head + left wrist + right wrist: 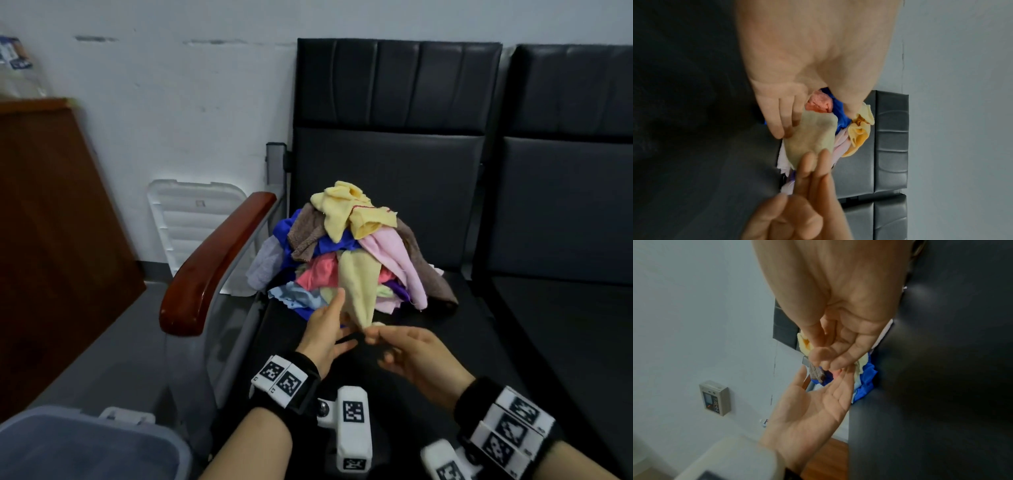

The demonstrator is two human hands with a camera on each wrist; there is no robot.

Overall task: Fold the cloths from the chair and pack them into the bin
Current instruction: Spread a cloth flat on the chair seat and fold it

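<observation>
Pinching the pale yellow cloth [356, 287] at six o'clock of the pile [346, 250], right hand [414, 356]. Left hand [325, 329] at nine o'clock, fingers straight, touching it. Bin [92, 442] at seven o'clock.

- The head view is evenly lit by soft indoor light; the white wall [171, 113] reads bright, the black chair [394, 164] dark with faint sheen.
- Wide-angle bending curves the edges, and both hands are motion-blurred.
- Both wrist views are dimmer and grainy, the near palms large and soft, with the black upholstery sinking into near-featureless shadow.
</observation>
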